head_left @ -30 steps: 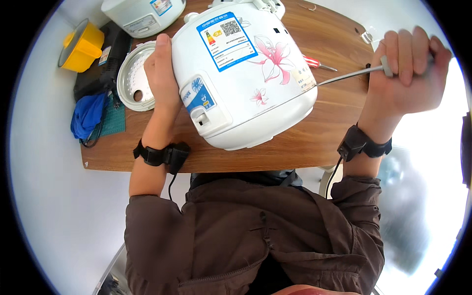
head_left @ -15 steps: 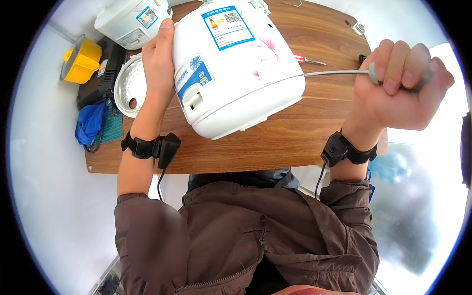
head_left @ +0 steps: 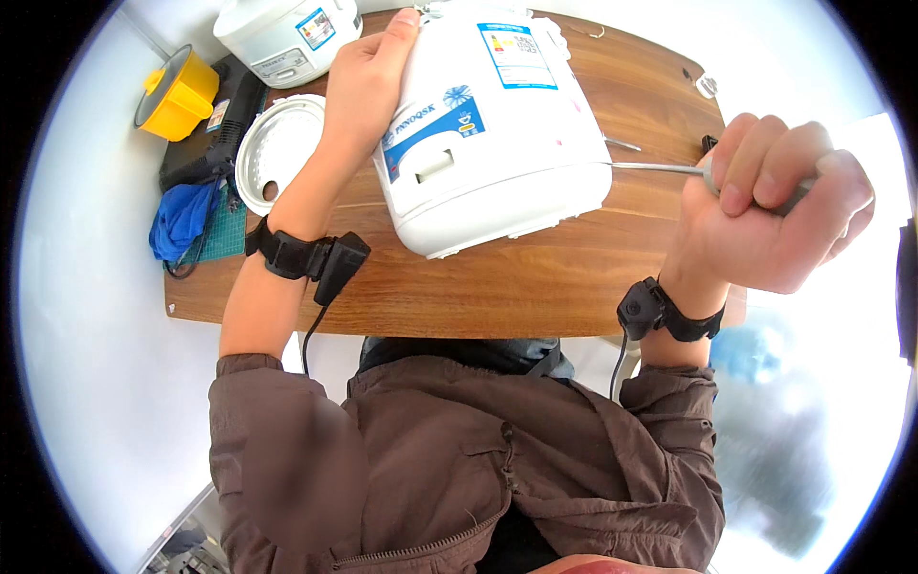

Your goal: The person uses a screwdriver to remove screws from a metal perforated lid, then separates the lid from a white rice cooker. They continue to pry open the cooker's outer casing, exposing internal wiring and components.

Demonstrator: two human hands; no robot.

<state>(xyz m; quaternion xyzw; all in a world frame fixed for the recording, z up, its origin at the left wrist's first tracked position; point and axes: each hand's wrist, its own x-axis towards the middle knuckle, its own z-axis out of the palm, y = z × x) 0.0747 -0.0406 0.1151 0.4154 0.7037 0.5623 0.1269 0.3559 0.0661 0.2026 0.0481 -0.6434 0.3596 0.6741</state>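
Observation:
A white rice cooker (head_left: 512, 187) with a blue front panel and a paper label lies tilted on the wooden desk. My left hand (head_left: 367, 96) grips its left side, thumb near the upper edge. My right hand (head_left: 779, 206) is a fist around the handle of a screwdriver (head_left: 658, 167), most of which the fingers hide. Its long metal shaft points left, and the tip meets the seam at the cooker's right side. Behind the cooker, the shaft of a second screwdriver (head_left: 623, 144) sticks out on the desk.
At the left stand another white rice cooker (head_left: 287, 43), a round perforated white part (head_left: 256, 158), a black case (head_left: 206, 143), a yellow container (head_left: 182, 96) and a blue cloth (head_left: 180, 220) on a green mat (head_left: 225, 234). The desk (head_left: 535, 297) has a front edge close to me.
The cooker has shifted right and turned, so its blue panel shows more; my left hand has moved along with it. My right hand sits slightly lower, with the screwdriver tip still at the seam.

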